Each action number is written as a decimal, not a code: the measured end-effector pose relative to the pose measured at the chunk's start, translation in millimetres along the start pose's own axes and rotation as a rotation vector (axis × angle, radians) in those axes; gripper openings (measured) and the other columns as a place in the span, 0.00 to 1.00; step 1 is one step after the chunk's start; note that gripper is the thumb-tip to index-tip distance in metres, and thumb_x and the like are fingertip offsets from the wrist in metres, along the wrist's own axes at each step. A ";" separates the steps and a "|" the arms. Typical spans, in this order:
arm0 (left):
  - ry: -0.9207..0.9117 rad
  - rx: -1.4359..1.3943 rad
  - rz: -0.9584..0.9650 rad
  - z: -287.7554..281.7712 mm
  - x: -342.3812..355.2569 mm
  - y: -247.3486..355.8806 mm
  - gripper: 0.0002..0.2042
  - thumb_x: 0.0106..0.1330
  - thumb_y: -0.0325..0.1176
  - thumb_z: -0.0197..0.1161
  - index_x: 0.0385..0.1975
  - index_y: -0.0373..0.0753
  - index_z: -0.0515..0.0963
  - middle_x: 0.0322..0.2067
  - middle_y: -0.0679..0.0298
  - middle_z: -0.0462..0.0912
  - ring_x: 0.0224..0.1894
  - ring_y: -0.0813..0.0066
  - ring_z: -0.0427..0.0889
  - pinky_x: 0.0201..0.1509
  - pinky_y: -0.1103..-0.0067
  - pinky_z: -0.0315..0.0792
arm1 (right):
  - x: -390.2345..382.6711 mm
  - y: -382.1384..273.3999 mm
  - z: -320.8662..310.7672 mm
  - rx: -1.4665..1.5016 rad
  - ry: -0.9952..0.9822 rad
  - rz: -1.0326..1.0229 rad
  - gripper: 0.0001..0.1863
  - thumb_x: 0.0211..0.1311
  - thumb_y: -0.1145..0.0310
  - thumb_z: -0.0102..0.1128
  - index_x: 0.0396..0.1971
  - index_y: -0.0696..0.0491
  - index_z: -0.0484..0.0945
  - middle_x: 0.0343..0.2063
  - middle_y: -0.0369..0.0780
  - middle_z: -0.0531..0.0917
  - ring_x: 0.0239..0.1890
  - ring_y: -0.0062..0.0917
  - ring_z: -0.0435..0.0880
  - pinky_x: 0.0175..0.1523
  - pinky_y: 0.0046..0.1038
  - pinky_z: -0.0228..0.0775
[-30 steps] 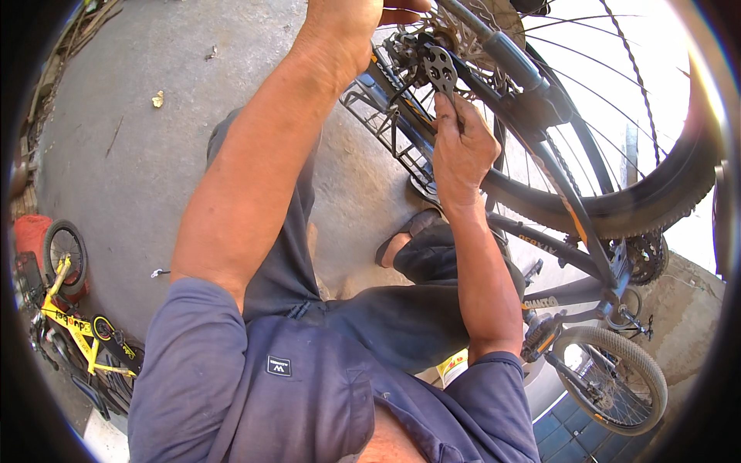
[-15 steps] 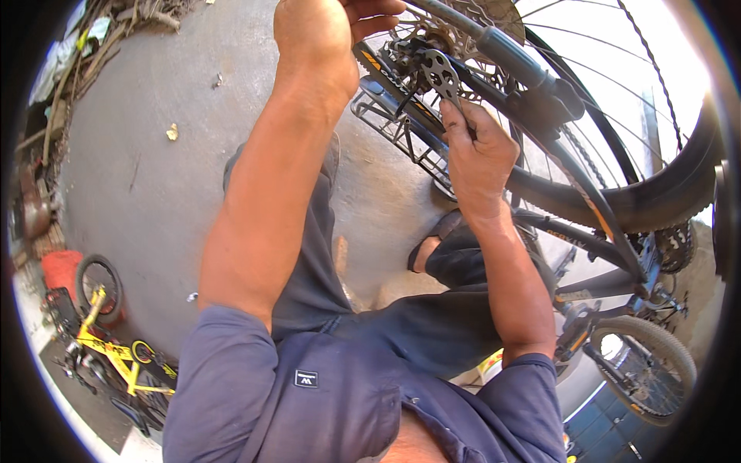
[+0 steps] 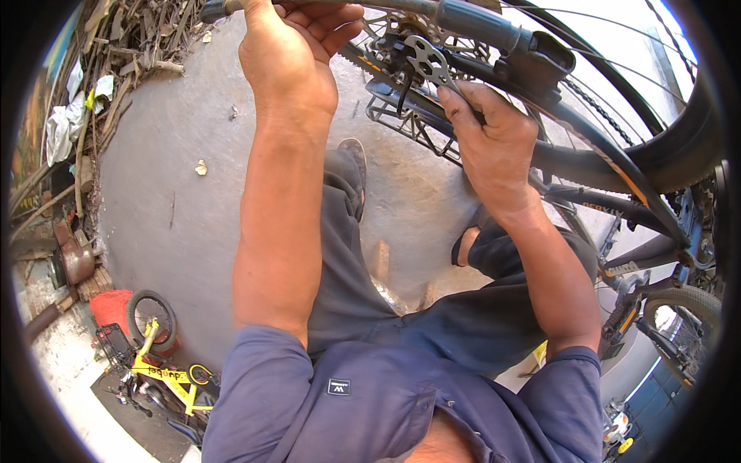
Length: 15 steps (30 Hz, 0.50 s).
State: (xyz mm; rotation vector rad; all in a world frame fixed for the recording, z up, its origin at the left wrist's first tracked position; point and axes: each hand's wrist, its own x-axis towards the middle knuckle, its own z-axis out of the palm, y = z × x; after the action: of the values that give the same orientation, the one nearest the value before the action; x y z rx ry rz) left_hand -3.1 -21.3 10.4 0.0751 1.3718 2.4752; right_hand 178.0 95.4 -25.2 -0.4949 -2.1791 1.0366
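My right hand [image 3: 498, 143] is closed around the lower end of a flat grey multi-hole wrench [image 3: 429, 62]. The wrench head lies at the hub [image 3: 415, 37] of a bicycle wheel, beside the brake disc [image 3: 378, 31]. At the top edge my left hand [image 3: 305, 42] has its fingers curled at a long dark bar [image 3: 394, 5], which runs past the hand on both sides; part of the grip is cut off by the frame edge. That bar leads to a thick blue-grey sleeve [image 3: 482, 29] just above the wrench.
A black rack [image 3: 409, 127] sits below the hub. The bicycle's tyre [image 3: 617, 166] and frame fill the right side. At lower left stands a yellow bicycle [image 3: 166, 374] by a red container [image 3: 112, 307]. Sticks [image 3: 116, 54] are heaped at upper left; my legs straddle the grey floor [image 3: 193, 231].
The view has shifted, so most things sit further right. The wrench stays at the hub in my right hand, tilted a little more. More of my left hand and the bar shows.
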 end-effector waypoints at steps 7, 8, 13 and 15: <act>0.018 0.025 0.048 5.8 -7.2 0.0 0.27 0.81 0.59 0.40 0.35 0.40 0.75 0.28 0.55 0.84 0.30 0.60 0.87 0.35 0.67 0.83 | -5.5 4.4 4.5 0.068 0.000 -0.022 0.07 0.63 0.72 0.71 0.38 0.56 0.85 0.27 0.46 0.83 0.25 0.35 0.81 0.32 0.30 0.73; 0.006 0.022 0.038 5.0 -6.4 0.6 0.27 0.81 0.59 0.40 0.35 0.40 0.75 0.28 0.55 0.84 0.30 0.60 0.87 0.35 0.67 0.83 | -6.0 5.0 5.7 0.064 0.006 -0.014 0.07 0.63 0.71 0.71 0.39 0.56 0.85 0.27 0.46 0.83 0.25 0.36 0.81 0.32 0.30 0.73; 0.016 0.028 0.033 6.9 -7.7 1.1 0.28 0.81 0.59 0.39 0.36 0.39 0.75 0.28 0.55 0.85 0.30 0.61 0.87 0.36 0.68 0.83 | -6.3 8.6 13.7 -0.015 0.040 -0.026 0.08 0.63 0.70 0.71 0.40 0.56 0.86 0.28 0.45 0.83 0.26 0.37 0.82 0.34 0.32 0.74; 0.013 0.030 0.029 7.3 -8.0 1.5 0.29 0.81 0.59 0.39 0.36 0.39 0.76 0.28 0.56 0.85 0.29 0.61 0.87 0.36 0.68 0.83 | -5.5 12.8 16.8 -0.011 0.054 -0.051 0.08 0.63 0.70 0.71 0.40 0.56 0.86 0.28 0.45 0.83 0.27 0.38 0.83 0.34 0.32 0.74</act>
State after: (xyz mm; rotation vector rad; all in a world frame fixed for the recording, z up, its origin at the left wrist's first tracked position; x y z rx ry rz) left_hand 5.6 -18.3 16.4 0.0871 1.4233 2.4830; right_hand 170.6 91.0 -45.3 -0.4643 -2.1394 0.9738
